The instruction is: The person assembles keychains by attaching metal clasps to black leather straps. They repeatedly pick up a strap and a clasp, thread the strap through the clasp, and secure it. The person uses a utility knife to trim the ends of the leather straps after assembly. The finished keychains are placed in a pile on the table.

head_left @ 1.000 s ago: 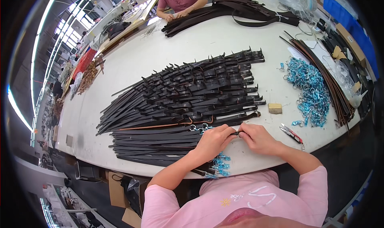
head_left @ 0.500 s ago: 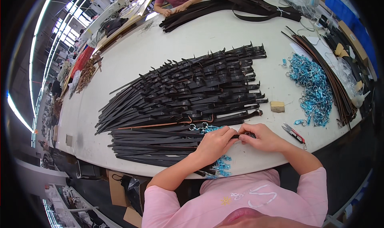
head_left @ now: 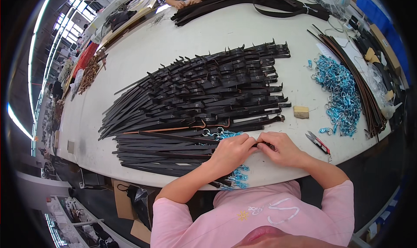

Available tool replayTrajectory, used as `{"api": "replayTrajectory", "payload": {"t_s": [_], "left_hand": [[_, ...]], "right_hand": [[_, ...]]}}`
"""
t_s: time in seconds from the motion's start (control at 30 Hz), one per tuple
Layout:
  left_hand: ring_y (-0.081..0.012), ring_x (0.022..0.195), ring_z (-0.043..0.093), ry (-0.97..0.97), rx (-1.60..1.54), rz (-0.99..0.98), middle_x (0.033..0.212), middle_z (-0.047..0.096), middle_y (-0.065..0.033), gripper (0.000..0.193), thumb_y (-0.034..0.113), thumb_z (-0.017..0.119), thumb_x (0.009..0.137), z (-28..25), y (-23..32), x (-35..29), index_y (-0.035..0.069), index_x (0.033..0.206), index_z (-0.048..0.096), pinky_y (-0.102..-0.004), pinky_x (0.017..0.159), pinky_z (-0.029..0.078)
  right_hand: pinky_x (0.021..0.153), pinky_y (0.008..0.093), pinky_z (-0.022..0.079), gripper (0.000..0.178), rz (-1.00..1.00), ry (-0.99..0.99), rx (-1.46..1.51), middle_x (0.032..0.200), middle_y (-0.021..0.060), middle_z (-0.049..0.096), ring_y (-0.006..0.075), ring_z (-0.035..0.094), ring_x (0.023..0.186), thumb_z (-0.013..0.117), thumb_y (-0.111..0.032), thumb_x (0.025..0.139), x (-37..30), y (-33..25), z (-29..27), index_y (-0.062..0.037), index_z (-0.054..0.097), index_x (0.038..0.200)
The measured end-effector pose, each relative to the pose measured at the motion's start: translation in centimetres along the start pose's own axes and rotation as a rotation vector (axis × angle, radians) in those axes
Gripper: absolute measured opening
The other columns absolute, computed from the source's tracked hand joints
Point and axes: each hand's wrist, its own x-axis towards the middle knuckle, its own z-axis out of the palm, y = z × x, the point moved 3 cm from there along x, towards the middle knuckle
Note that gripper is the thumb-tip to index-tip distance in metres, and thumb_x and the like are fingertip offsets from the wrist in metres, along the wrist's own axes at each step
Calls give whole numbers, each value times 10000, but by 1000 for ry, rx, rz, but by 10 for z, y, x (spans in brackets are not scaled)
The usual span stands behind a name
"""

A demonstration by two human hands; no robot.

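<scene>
White worktable (head_left: 299, 80), bearing a yellowish block (head_left: 301, 112), red-handled snips (head_left: 320, 144) and, near the left edge, a small grey square (head_left: 71, 146). An open cardboard box (head_left: 124, 200) stands below. Blue bin (head_left: 378, 11) at upper right; strip lights (head_left: 31, 61) hang at left.

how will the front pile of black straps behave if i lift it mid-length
The black straps would probably sag at both ends, being long, thin and flat. They may slide apart, since they lie fanned with no tie visible. The blue-wrapped metal clasps near their right ends could dangle and pull that side down.
</scene>
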Motion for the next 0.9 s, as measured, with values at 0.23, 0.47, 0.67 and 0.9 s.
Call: {"api": "replayTrajectory", "payload": {"t_s": [0.23,0.47,0.67,0.9], "left_hand": [[-274,651,605,169,112,-30,745,620,-62,245,296,804,796,-40,-4,6,94,840,672,-379,608,471],[-237,584,477,479,372,-301,620,565,-67,276,237,762,874,-148,-34,-42,44,720,638,-352,605,405],[-184,612,510,688,590,-556,627,603,-16,303,238,785,866,-206,-55,-126,49,695,622,-331,658,398],[-259,851,598,583,571,-571,866,622,-58,202,219,764,871,-134,-107,-195,46,898,663,-360,797,436]], "right_hand": [[620,359,459,59,95,28,37,739,120,570,250,581,658,604,-62,933,9,-20,-12,-6,586,925],[639,271,445,56,-12,-7,85,763,82,578,132,522,672,583,-28,944,30,-57,-17,24,577,924],[660,306,506,158,-156,-11,61,898,78,658,167,634,743,647,-78,937,58,-74,30,10,630,1067],[666,302,527,282,-38,-74,8,1013,97,671,192,676,762,644,-67,930,49,-45,42,-39,628,1210]]}}
